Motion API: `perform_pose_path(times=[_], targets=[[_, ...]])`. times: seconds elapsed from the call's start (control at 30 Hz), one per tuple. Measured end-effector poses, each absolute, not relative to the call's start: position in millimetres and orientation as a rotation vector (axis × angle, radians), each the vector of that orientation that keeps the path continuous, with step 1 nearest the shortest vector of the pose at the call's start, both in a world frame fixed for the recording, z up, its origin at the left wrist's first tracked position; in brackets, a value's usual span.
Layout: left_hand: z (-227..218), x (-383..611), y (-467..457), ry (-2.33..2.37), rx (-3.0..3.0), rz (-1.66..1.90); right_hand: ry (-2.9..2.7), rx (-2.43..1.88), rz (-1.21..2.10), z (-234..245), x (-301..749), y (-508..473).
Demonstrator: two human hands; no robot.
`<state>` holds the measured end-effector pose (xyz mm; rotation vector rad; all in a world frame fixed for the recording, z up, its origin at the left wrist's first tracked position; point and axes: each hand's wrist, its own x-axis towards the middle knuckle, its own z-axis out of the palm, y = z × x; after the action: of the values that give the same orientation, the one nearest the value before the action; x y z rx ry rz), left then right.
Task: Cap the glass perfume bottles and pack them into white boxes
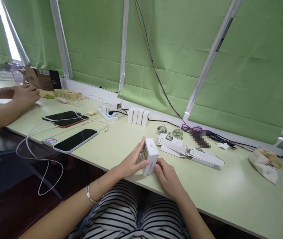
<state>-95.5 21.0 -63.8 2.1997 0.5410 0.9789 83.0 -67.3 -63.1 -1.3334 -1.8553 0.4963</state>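
"Which step?"
"Holding, I judge from my remote feed: the left hand grasps 1 white box between thumb and fingers; the right hand curls against it, pinching or not I can't tell."
"Next move?"
"Calls for steady left fingers, clear of the opened cartons beyond the right ones."

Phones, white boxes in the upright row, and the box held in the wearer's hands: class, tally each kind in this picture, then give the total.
Phones: 3
Row boxes: 4
Held box: 1
Total: 8
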Motion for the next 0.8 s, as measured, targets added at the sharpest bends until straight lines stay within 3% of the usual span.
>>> perform_pose_path(times=[0.8], targets=[[-58.3, -96.3, 17.6, 0.521, 2.304, 1.021, -1.89, -1.354, 0.439, -61.1, 80.7, -67.4]])
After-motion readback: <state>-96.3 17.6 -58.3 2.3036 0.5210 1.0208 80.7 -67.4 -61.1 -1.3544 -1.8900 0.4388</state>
